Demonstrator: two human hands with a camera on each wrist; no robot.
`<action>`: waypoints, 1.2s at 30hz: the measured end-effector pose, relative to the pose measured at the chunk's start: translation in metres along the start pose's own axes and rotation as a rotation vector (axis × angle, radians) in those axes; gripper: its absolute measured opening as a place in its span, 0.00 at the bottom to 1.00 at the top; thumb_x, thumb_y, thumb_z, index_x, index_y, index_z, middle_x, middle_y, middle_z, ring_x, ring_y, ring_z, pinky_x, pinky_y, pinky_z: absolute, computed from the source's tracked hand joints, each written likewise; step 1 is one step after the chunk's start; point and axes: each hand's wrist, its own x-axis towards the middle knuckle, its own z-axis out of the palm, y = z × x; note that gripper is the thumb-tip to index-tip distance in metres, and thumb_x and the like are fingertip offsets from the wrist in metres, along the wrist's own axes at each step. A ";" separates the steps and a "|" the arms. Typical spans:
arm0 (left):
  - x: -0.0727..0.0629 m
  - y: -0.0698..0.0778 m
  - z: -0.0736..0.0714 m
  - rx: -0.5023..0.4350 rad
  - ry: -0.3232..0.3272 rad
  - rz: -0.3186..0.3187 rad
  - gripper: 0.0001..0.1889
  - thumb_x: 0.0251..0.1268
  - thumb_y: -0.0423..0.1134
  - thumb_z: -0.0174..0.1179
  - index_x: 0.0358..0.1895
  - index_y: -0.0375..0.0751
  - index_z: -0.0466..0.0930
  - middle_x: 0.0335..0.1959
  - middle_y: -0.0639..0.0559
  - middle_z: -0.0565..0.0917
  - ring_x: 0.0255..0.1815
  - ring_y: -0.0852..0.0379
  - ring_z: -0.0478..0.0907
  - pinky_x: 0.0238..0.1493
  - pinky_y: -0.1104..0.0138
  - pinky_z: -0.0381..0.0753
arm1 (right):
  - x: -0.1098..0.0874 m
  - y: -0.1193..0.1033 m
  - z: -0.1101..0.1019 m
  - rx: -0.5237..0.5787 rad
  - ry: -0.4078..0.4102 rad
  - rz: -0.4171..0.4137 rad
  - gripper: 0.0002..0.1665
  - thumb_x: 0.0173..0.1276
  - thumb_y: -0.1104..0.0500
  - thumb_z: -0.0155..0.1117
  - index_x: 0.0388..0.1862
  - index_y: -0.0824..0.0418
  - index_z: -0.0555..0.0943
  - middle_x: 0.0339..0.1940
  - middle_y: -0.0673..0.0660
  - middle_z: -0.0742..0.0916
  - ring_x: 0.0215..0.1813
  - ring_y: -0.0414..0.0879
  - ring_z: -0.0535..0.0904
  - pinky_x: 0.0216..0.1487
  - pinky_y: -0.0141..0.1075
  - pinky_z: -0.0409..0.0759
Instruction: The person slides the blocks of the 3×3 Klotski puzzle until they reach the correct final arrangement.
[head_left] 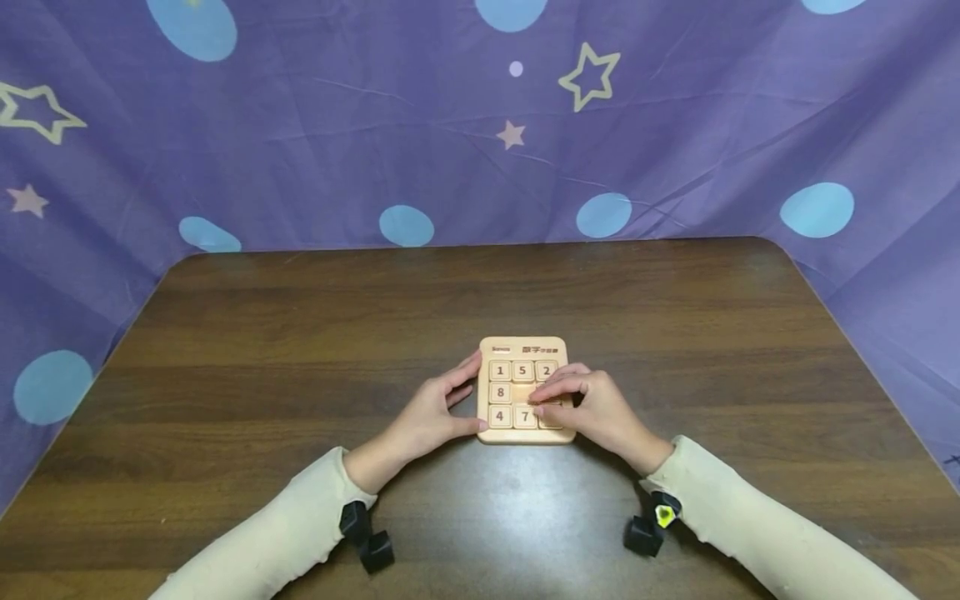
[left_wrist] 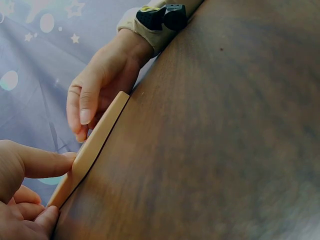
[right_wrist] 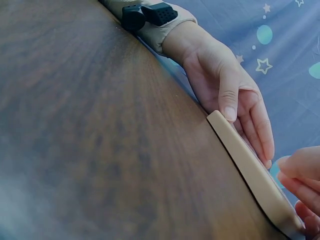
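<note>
A light wooden sliding number puzzle lies flat on the table in the head view. Its top row reads 1, 5, 2, with 8 at the left of the middle row and 4 and 7 at the bottom. The middle slot is bare. My left hand holds the puzzle's left edge, thumb at the lower corner and fingers farther up. Over the right-hand tiles is my right hand, its thumb and index fingertips beside the bare slot. It covers the right tiles of the two lower rows. The wrist views show the puzzle's side edge.
The brown wooden table extends around the puzzle. Behind it hangs a purple cloth with stars and blue dots. Each sleeved wrist carries a small black camera.
</note>
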 end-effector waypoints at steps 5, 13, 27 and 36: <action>0.000 -0.001 0.000 0.017 0.000 -0.002 0.44 0.46 0.21 0.67 0.69 0.25 0.55 0.73 0.38 0.55 0.73 0.47 0.52 0.68 0.58 0.65 | 0.001 -0.001 -0.001 0.030 0.030 0.021 0.09 0.53 0.61 0.74 0.35 0.54 0.88 0.38 0.47 0.87 0.47 0.43 0.77 0.55 0.35 0.71; -0.001 -0.002 0.000 0.017 0.003 -0.022 0.44 0.46 0.21 0.67 0.69 0.26 0.55 0.73 0.38 0.55 0.73 0.47 0.52 0.68 0.58 0.65 | 0.003 -0.007 0.006 0.057 0.080 0.054 0.11 0.54 0.64 0.72 0.38 0.58 0.87 0.39 0.51 0.87 0.45 0.43 0.78 0.49 0.31 0.74; 0.000 0.000 0.001 0.022 0.000 -0.001 0.43 0.46 0.21 0.67 0.69 0.26 0.55 0.73 0.38 0.55 0.73 0.47 0.53 0.68 0.59 0.65 | 0.016 -0.016 0.020 0.008 0.074 0.032 0.13 0.52 0.63 0.73 0.40 0.59 0.87 0.39 0.53 0.87 0.43 0.46 0.77 0.45 0.34 0.77; -0.001 0.003 0.001 0.019 0.013 -0.006 0.44 0.44 0.20 0.67 0.68 0.24 0.55 0.73 0.36 0.55 0.72 0.45 0.54 0.67 0.60 0.65 | 0.019 -0.020 0.026 -0.047 0.086 0.026 0.14 0.48 0.63 0.74 0.37 0.58 0.88 0.34 0.52 0.85 0.38 0.43 0.74 0.37 0.31 0.73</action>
